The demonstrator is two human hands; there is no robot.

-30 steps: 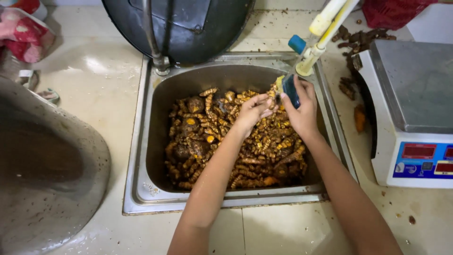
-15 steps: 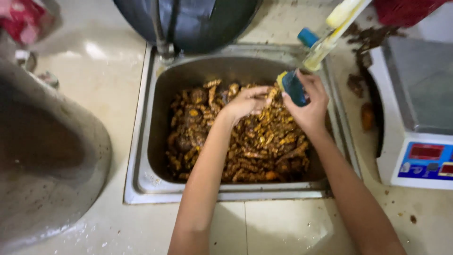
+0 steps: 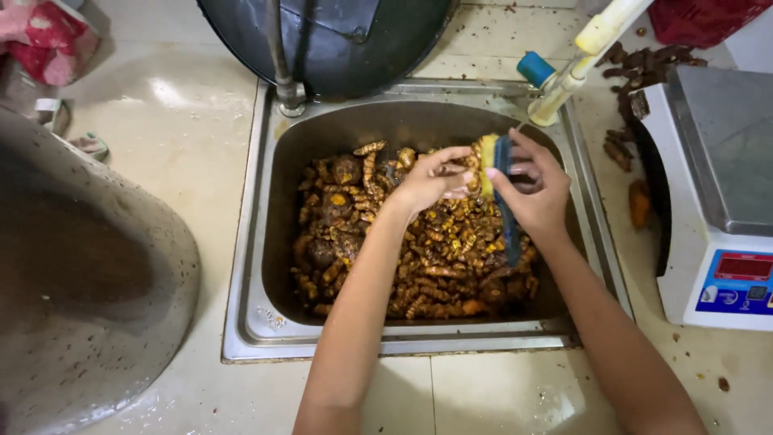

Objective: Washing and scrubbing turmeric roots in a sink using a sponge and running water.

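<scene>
A large metal basin (image 3: 88, 306) fills the left edge, cut off by the frame. Right of it, a steel sink (image 3: 250, 242) holds a heap of muddy yellow-brown roots (image 3: 419, 250). Over the heap, the left hand (image 3: 427, 181) has its fingers curled around a small root piece, mostly hidden between the fingertips. Just beside it, touching, the right hand (image 3: 535, 193) grips a brush (image 3: 495, 173) with a yellow head and dark blue handle; the bristle end meets the left fingertips, while the handle runs down under the palm. A pale tap (image 3: 580, 60) slants above, its top cut off. At far right stands a scale (image 3: 725, 209), partly out of view.
</scene>
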